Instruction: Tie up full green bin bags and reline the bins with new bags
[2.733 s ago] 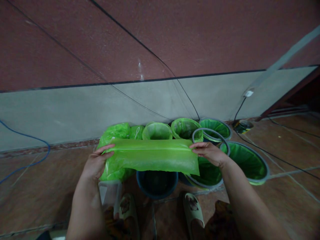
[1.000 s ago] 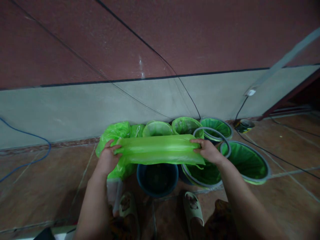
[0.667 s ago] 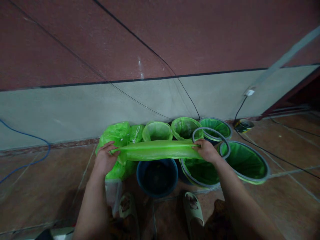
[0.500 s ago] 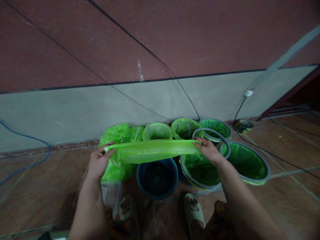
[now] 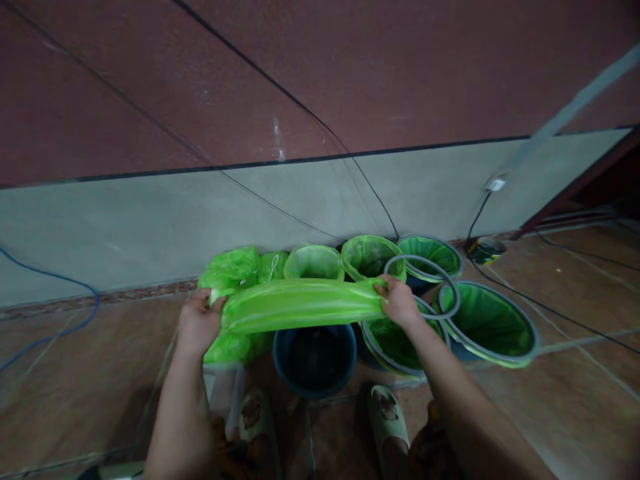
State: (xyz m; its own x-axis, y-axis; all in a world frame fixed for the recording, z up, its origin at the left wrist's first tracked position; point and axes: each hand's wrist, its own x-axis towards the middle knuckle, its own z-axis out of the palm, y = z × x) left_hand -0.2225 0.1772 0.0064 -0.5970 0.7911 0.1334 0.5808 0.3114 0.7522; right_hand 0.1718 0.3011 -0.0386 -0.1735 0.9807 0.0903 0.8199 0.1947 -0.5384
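Observation:
A green plastic bag (image 5: 303, 307) is stretched sideways between my hands, above a blue bin (image 5: 284, 380) that has no liner. My left hand (image 5: 200, 323) grips the bag's left end, and my right hand (image 5: 397, 300) has its fingers closed on the right end. Just beyond my right hand, a grey ring (image 5: 453, 293) rests across the rims of lined bins. Under and behind my left hand sits a pile of tied green bags (image 5: 233, 263).
Green-lined bins (image 5: 487, 323) stand along the wall and at the right. A small dark can (image 5: 486, 251) is by the wall, near a black cable (image 5: 530, 300). A blue hose (image 5: 55, 271) lies left. A clear plastic container (image 5: 227, 393) is beside my slippers (image 5: 387, 413).
My right hand has moved a little left and its grip on the bag has shifted. The bag now looks fuller and bulges toward me. My left hand stays at its end.

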